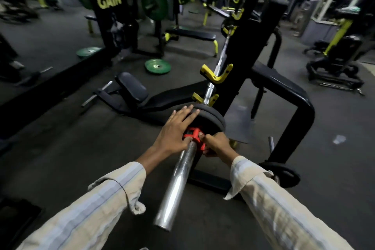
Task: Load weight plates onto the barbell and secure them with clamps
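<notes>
At frame centre, a red clamp (194,137) sits on the bar (178,178), pressed against the black plates (211,117). The right hand (218,145) is clenched around the clamp's lower side. The left hand (175,131) lies flat, fingers spread over the plates, thumb touching the clamp. Green plates (157,66) lie on the floor, upper centre.

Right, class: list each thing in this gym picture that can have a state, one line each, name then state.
Barbell: resting in the yellow hooks, near end bare.
Black plates: loaded on the sleeve.
Red clamp: on the sleeve, against the plates; locked or not, cannot tell.
Left hand: flat on the plates, thumb at the clamp.
Right hand: gripping the clamp.
Green plates: lying flat on the floor.
</notes>
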